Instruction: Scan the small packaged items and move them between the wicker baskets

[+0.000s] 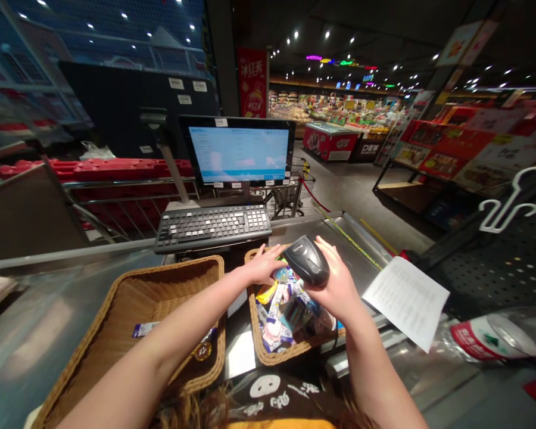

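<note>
My right hand [335,286] is closed around a black handheld barcode scanner [307,260], held over a wicker basket [261,348] filled with several colourful packaged snacks. My left hand [263,266] reaches into the far end of that basket, and its fingers rest on a blue and yellow packet [277,278]; whether they grip it is hidden. To the left stands a second, larger wicker basket [116,310], nearly bare, with a small flat packet [143,329] on its bottom.
A black keyboard [213,226] and a lit monitor [238,152] stand behind the baskets on the steel checkout counter [40,322]. A printed paper sheet [406,301] lies at the right. Red shopping baskets [107,170] are stacked at the back left. Shop aisles stretch away on the right.
</note>
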Tool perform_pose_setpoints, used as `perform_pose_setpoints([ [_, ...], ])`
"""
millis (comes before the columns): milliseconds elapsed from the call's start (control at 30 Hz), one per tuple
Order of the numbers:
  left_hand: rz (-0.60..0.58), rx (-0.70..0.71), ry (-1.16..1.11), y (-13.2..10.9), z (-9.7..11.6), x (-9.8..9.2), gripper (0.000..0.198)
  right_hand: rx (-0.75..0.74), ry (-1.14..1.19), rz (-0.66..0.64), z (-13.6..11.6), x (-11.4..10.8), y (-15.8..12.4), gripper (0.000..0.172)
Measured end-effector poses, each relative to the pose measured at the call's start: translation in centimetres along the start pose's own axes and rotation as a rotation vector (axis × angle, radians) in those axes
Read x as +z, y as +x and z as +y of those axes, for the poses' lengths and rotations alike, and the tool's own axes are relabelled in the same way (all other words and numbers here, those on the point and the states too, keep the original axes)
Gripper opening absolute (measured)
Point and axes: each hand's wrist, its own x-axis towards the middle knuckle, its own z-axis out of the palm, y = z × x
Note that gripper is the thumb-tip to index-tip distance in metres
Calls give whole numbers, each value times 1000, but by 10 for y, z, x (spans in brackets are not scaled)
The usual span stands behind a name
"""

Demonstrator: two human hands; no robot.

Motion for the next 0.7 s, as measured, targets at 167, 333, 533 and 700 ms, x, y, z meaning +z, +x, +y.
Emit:
perform_pose_setpoints([
  [167, -51, -105, 41, -4, -18, -8, 46, 17, -8, 12, 0, -1, -2, 60],
  [333, -86, -88, 126, -1, -39, -9, 45, 12, 2, -10, -5, -2, -1, 56],
  [533, -74, -30, 87, 1, -40, -9, 56, 16, 8, -14, -6, -2, -1, 55],
  [700, -49, -53, -1, -3, -32, -2, 51, 12, 22, -12, -6, -2, 0, 53],
])
